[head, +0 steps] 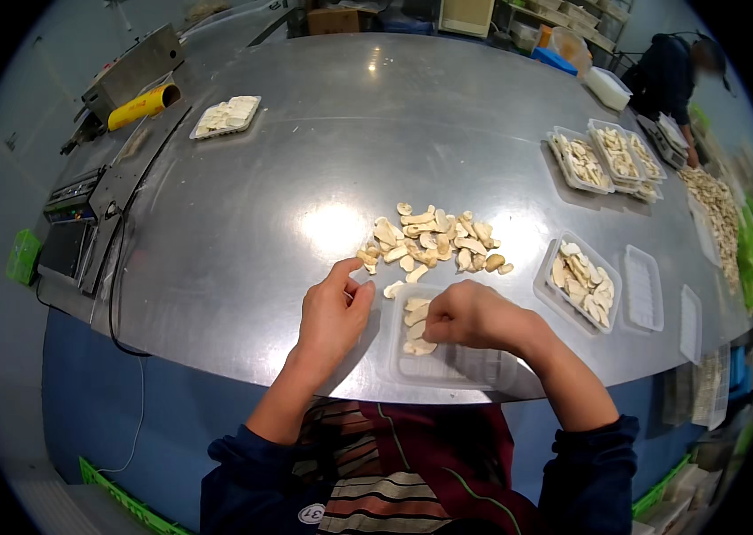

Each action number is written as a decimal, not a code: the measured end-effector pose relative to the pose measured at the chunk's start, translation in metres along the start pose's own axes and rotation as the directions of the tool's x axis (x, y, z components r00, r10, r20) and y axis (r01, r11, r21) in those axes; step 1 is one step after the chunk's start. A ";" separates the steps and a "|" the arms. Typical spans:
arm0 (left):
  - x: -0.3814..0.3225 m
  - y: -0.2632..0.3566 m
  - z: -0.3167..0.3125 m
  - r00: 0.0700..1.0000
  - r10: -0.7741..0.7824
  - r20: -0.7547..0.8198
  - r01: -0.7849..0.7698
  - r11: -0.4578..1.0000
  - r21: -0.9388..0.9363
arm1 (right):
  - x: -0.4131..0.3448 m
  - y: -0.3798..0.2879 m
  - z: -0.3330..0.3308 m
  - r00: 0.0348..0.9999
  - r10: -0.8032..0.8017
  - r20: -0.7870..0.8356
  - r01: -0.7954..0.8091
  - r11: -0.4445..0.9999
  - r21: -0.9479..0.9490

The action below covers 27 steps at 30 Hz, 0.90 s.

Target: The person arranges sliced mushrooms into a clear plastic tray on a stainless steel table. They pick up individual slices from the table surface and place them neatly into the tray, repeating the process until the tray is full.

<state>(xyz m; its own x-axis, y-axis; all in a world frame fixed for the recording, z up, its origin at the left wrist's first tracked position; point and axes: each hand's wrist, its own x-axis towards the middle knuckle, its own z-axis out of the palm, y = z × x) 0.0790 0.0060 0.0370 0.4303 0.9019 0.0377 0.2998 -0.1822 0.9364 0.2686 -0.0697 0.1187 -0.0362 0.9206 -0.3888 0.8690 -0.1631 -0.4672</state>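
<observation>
A clear plastic tray (pixel 509 369) stands at the table's near edge, with several pale slices (pixel 420 328), apparently mushroom, in a column on its left side. Over it, my right hand (pixel 473 317) is bent down with its fingertips by the slices. The hand itself hides whether a slice is pinched in it. To the left of the tray, my left hand (pixel 333 314) hovers with index finger and thumb apart and nothing visible between them. Its index fingertip is close to the left end of a loose heap of mushroom slices (pixel 436 237), just beyond the tray.
Right of me are a tray of slices (pixel 582 281) and a bare tray (pixel 644 287). Filled trays (pixel 607 157) are stacked farther back. A person (pixel 664 80) is beside a scale (pixel 667 140) and a large slice heap (pixel 714 207). Another filled tray (pixel 226 116) sits far left.
</observation>
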 end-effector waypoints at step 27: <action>0.066 0.004 0.034 0.959 0.260 0.109 -0.279 0.822 0.497 | -0.008 0.020 -0.005 0.990 -0.097 -0.100 0.105 0.992 0.068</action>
<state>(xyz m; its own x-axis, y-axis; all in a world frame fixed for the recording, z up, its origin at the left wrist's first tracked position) 0.1372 0.0514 0.0312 0.5835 0.7753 0.2416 0.5492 -0.5960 0.5858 0.2891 -0.0785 0.1167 -0.0712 0.9629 -0.2602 0.8247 -0.0899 -0.5584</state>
